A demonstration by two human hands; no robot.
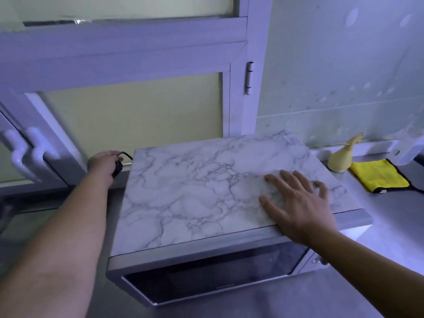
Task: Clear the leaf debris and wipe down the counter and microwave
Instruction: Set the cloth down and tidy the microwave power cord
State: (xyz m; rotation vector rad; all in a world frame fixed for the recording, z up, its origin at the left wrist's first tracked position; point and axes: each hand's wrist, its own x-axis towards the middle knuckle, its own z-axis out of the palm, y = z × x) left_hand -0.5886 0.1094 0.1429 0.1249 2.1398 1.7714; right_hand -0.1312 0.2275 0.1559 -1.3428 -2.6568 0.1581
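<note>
On top of the microwave (195, 191), the right hand (298, 203) lies flat, fingers spread, probably steadying it, while the left hand (104, 164) grips the black cord (118, 167) at its back corner, likely keeping it clear. Yellow cloth (379, 176) sits untouched on the worktop (390, 226), right side.

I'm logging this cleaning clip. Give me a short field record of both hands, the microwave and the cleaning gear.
left hand: grips a black cord by the back left corner of the microwave
right hand: flat, fingers spread, on the microwave's marble-patterned top
microwave: sits on the steel counter
yellow cloth: lies on the counter right of the microwave, untouched
pale yellow bottle: stands between microwave and cloth
leaf debris: none visible
</note>
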